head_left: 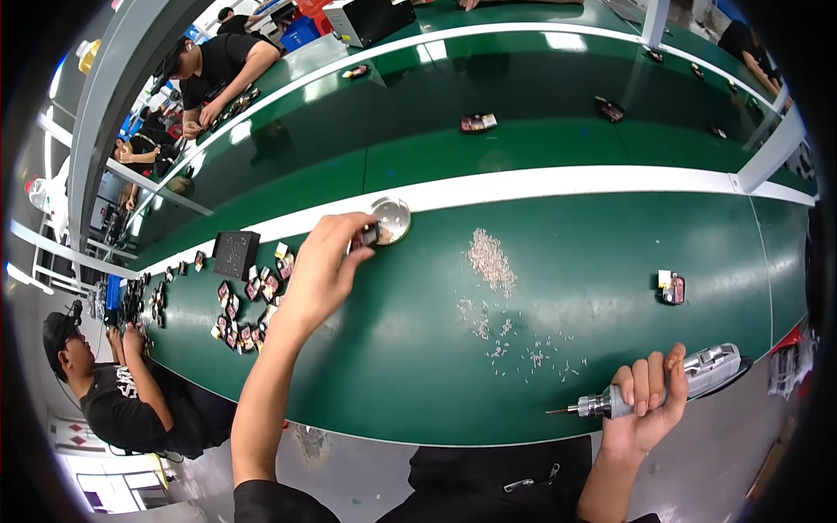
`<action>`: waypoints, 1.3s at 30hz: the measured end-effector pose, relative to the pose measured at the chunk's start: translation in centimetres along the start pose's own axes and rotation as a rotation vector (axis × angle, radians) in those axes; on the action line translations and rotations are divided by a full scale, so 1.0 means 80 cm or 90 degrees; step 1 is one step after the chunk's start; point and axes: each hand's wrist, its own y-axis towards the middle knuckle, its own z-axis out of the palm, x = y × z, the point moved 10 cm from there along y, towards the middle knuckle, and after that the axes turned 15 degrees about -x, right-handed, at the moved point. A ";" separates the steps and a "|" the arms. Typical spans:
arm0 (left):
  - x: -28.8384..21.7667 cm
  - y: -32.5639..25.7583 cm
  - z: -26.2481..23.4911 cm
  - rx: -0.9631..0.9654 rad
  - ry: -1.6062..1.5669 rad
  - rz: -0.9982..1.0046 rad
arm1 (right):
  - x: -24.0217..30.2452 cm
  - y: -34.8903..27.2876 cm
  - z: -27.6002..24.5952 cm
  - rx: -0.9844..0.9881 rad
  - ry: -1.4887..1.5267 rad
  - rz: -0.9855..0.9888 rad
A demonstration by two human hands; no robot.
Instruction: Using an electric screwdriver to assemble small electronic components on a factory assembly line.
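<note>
Your left hand pinches a small dark part in its fingers at the left edge of the round dish. Right of that dish and nearer you, your right hand has its fingers wrapped around a grey power screwdriver.

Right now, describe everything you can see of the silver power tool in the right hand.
The power tool is long, silver-grey and looks like an electric screwdriver. A thin, dark bit extends from a ringed, metallic-looking collar; the body behind looks smooth and glossy. It lies nearly level across the near right of the green tabletop, bit to the left, rear tilted up. The right hand wraps its middle, hiding that part. Whether it is running cannot be told.
</note>
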 end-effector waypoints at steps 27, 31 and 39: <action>-0.098 -0.118 0.025 0.080 -0.006 -0.120 | -0.033 -0.057 -0.003 0.059 -0.029 0.107; -0.145 -0.115 0.029 0.058 -0.025 0.101 | -0.050 -0.066 -0.003 0.058 -0.056 0.139; -0.196 -0.151 0.044 0.056 0.003 0.227 | -0.129 -0.117 -0.026 0.066 -0.143 0.306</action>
